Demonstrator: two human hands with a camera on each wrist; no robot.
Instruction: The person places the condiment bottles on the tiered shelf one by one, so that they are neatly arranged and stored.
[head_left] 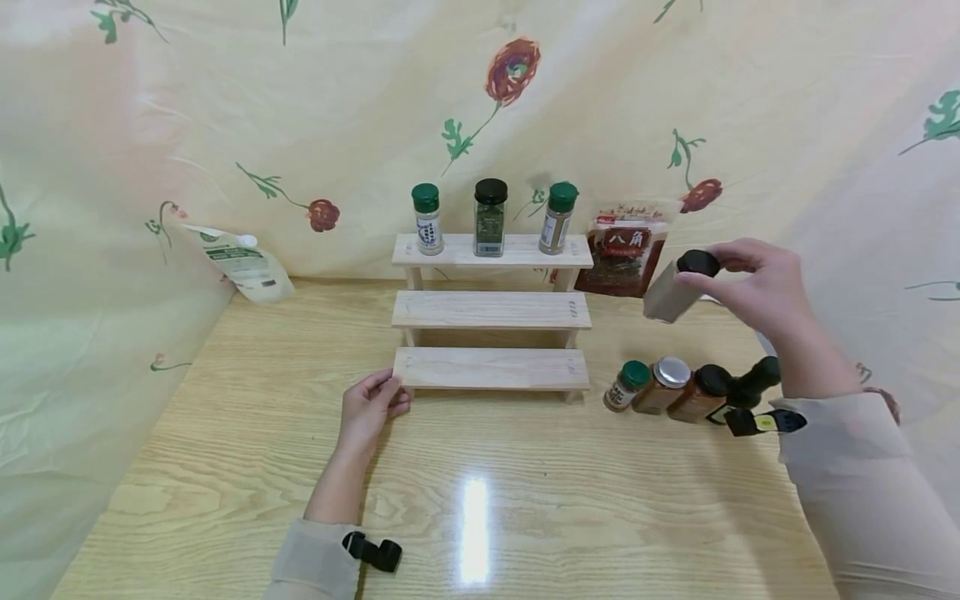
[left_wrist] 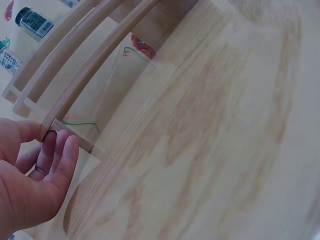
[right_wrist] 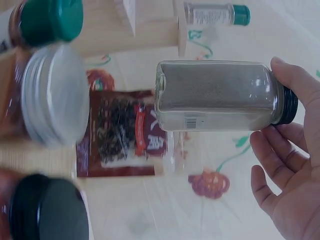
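Black cap pinched by right hand; jar slants lengthwise down-left toward rack; left hand pinches rack's end.

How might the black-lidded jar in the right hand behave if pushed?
The jar looks stiff and possibly slippery, given its smooth, shiny walls. Its flat sides should resist rolling, but its tall, narrow shape might tip.
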